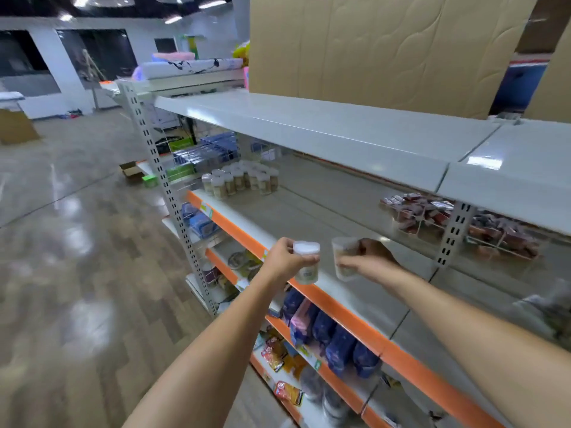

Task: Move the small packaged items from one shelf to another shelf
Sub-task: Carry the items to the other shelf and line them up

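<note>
Here both hands reach out over the orange-edged shelf (309, 211), each carrying one small clear jar with a white lid. The left hand (285, 261) curls its fingers and thumb round the left jar (306, 263), its grip closed about the upper part just under the lid, and the jar stands roughly upright above the shelf's front edge. The right hand (369, 257), just beside it at 3 o'clock, holds the right jar (344, 257) with thumb in front and fingers wrapped behind; this jar tilts a little toward the left one, and the two jars sit near each other without touching. At 11 o'clock from the hands, well apart and toward the far end of the same shelf, a cluster of similar jars (242, 179) stands upright in tight rows. At 2 o'clock, under the white upper shelf (324, 131), lie red and dark packets (432, 211) in wire dividers (too blurred to read). Below the hands, at 6 o'clock, blue and pink pouches (327, 332) lean in a row on the next shelf down. Behind the upper shelf stands a large cardboard sheet (386, 44).
</note>
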A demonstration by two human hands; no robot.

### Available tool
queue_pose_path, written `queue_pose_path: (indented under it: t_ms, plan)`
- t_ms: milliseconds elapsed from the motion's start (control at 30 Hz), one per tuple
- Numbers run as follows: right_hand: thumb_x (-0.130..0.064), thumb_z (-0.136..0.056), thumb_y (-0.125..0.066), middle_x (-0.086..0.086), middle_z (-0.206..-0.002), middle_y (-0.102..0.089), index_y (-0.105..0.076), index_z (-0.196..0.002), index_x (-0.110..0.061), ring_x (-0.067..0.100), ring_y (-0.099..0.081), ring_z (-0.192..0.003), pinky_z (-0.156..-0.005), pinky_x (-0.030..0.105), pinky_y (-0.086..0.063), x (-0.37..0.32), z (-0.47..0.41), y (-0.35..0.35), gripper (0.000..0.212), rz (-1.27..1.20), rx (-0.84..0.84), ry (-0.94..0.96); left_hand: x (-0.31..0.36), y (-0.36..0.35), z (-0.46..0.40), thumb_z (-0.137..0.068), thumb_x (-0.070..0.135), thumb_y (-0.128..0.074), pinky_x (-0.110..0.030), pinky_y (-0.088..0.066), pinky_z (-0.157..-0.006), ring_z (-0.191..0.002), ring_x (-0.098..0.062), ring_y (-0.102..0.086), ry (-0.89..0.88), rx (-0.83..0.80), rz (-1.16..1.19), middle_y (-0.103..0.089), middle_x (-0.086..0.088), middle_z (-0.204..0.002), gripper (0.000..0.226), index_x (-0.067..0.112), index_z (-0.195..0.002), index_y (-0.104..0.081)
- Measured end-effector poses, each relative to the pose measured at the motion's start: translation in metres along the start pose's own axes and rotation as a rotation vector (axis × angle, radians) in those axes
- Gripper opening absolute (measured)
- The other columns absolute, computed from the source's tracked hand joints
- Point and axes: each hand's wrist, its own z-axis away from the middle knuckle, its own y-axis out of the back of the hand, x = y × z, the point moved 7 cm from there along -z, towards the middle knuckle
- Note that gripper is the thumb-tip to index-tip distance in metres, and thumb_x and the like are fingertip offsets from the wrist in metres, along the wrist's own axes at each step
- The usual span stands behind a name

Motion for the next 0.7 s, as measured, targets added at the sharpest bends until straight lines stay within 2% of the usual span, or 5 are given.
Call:
queue_pose_path:
  t_ms: [133, 200, 300, 400, 700]
  plan:
    - [-0.034, -0.068, -0.082, -0.008, -0.080, -0.070, -0.066, -0.084, -0.019, 0.011, -0.067, -0.076, -0.059, 0.025, -0.048, -0.031, -0.027, -0.040, 0.027, 0.072, 0.011, 0.057, -0.007, 0.051, -0.015, -0.073, 0.028, -0.087, -0.018, -0.042, -0.040, -0.056, -0.007, -0.058, 0.001, 0.043, -0.021, -0.068, -0.007, -0.098, 0.052, 0.012, -0.112, -0.056]
    - [-0.037, -0.067, -0.083, -0.006, -0.081, -0.070, -0.065, -0.084, -0.019, 0.012, -0.066, -0.075, -0.059, 0.027, -0.050, -0.043, -0.041, -0.062, 0.031, 0.076, 0.002, 0.073, -0.012, 0.076, -0.026, -0.074, 0.028, -0.086, -0.027, -0.047, -0.047, -0.068, -0.018, -0.064, 0.010, 0.054, -0.019, -0.068, -0.010, -0.103, 0.053, 0.011, -0.114, -0.056]
    - [-0.031, -0.067, -0.085, 0.001, -0.095, -0.073, -0.068, -0.096, -0.015, 0.020, -0.070, -0.089, -0.082, 0.039, -0.058, -0.057, -0.060, -0.095, 0.037, 0.034, -0.017, 0.074, -0.023, 0.110, -0.044, -0.071, 0.033, -0.087, -0.037, -0.056, -0.071, -0.093, -0.023, -0.068, 0.017, 0.079, -0.041, -0.067, -0.007, -0.107, 0.056, 0.014, -0.115, -0.057]
    - [-0.025, -0.068, -0.085, 0.001, -0.100, -0.074, -0.070, -0.104, -0.015, 0.020, -0.070, -0.096, -0.090, 0.041, -0.057, -0.067, -0.076, -0.125, 0.041, -0.015, -0.044, 0.080, -0.037, 0.139, -0.060, -0.068, 0.037, -0.088, -0.033, -0.055, -0.069, -0.095, -0.020, -0.067, 0.022, 0.103, -0.030, -0.067, -0.005, -0.108, 0.057, 0.017, -0.112, -0.058]
    - [-0.026, -0.070, -0.086, -0.006, -0.092, -0.071, -0.068, -0.099, -0.023, 0.011, -0.067, -0.084, -0.076, 0.030, -0.052, -0.097, -0.114, -0.189, 0.034, -0.020, -0.068, 0.082, -0.061, 0.205, -0.087, -0.055, 0.050, -0.086, -0.040, -0.057, -0.087, -0.095, -0.012, -0.065, 0.005, 0.150, -0.059, -0.066, 0.006, -0.104, 0.056, 0.031, -0.098, -0.055]
